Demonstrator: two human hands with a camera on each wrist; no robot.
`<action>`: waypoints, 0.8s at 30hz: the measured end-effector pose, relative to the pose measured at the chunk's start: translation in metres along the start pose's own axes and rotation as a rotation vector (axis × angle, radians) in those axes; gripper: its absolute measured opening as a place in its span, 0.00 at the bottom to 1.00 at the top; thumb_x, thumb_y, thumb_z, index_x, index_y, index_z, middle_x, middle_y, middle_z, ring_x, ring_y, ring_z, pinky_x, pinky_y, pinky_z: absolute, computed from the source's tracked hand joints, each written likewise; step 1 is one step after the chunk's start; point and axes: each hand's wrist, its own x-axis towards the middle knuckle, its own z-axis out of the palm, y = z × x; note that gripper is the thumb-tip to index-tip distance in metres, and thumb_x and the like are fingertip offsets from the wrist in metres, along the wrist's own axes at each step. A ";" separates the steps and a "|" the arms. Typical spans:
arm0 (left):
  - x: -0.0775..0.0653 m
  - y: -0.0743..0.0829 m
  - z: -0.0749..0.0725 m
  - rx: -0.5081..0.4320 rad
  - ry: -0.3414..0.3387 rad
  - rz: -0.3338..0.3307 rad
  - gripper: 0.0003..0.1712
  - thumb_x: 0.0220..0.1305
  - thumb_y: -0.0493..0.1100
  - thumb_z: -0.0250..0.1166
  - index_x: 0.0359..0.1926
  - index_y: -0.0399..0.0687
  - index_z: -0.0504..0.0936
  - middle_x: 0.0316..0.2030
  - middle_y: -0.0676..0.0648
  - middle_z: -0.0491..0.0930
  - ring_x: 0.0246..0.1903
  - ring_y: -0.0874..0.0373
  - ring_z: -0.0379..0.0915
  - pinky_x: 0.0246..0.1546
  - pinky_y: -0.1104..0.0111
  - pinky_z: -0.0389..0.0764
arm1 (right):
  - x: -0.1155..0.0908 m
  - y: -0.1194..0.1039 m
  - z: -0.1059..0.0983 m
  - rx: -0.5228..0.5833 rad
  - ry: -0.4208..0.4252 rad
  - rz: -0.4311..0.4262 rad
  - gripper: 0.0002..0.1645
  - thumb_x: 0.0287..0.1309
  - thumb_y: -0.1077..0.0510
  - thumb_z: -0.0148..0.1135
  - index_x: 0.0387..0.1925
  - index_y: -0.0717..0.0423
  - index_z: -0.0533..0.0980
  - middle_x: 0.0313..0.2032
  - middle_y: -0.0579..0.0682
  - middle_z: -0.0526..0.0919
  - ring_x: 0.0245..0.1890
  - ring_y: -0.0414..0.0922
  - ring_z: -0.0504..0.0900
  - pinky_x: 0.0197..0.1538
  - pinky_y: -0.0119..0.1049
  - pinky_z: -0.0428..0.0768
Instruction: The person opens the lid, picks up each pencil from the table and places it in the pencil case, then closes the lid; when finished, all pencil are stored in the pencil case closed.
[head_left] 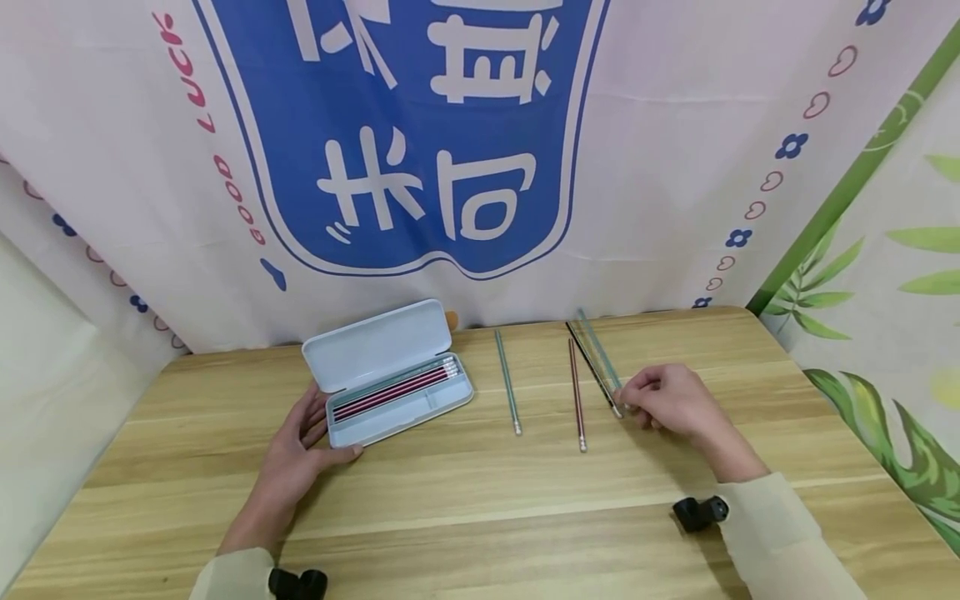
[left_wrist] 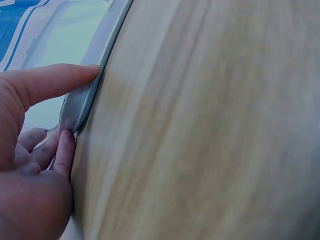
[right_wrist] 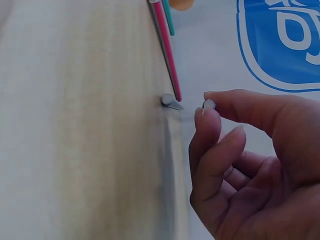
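A light blue pencil case [head_left: 397,422] lies with its lid up at the left. Several red and green pencils [head_left: 390,393] rest inside it. My left hand [head_left: 292,458] holds the case's near left corner, thumb along the front edge and fingers at the left side. My right hand [head_left: 675,404] pinches a green pencil [head_left: 598,346] by its eraser end, seen end-on in the right wrist view. Just left of that pencil is a black pencil [head_left: 588,360]. A red pencil [head_left: 576,392] and another green pencil [head_left: 507,379] lie between it and the case.
The wooden table [head_left: 480,517] ends at the back against a hanging white cloth [head_left: 660,208] with a blue print. A small orange-brown round shape [head_left: 452,320] shows behind the case. Leaf-patterned cloth [head_left: 900,350] hangs at the right.
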 end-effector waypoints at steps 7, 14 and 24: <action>0.002 -0.004 -0.001 -0.001 0.000 -0.014 0.73 0.61 0.37 0.80 0.89 0.64 0.35 0.85 0.40 0.53 0.83 0.41 0.55 0.85 0.48 0.60 | -0.005 -0.007 -0.011 0.031 0.010 -0.033 0.17 0.72 0.52 0.68 0.46 0.64 0.83 0.29 0.51 0.85 0.28 0.44 0.80 0.29 0.35 0.82; 0.001 -0.005 -0.001 -0.009 -0.003 -0.016 0.74 0.60 0.38 0.81 0.89 0.64 0.35 0.85 0.41 0.54 0.82 0.41 0.55 0.85 0.48 0.60 | -0.005 -0.010 -0.010 0.097 -0.015 -0.033 0.18 0.72 0.53 0.69 0.48 0.66 0.82 0.34 0.53 0.86 0.33 0.45 0.83 0.35 0.36 0.88; 0.002 -0.004 -0.003 -0.003 -0.011 0.002 0.75 0.59 0.35 0.81 0.89 0.62 0.34 0.85 0.38 0.53 0.83 0.37 0.55 0.85 0.46 0.59 | -0.003 -0.026 0.003 0.214 -0.045 -0.102 0.16 0.75 0.57 0.66 0.52 0.68 0.81 0.38 0.58 0.87 0.36 0.47 0.87 0.39 0.38 0.92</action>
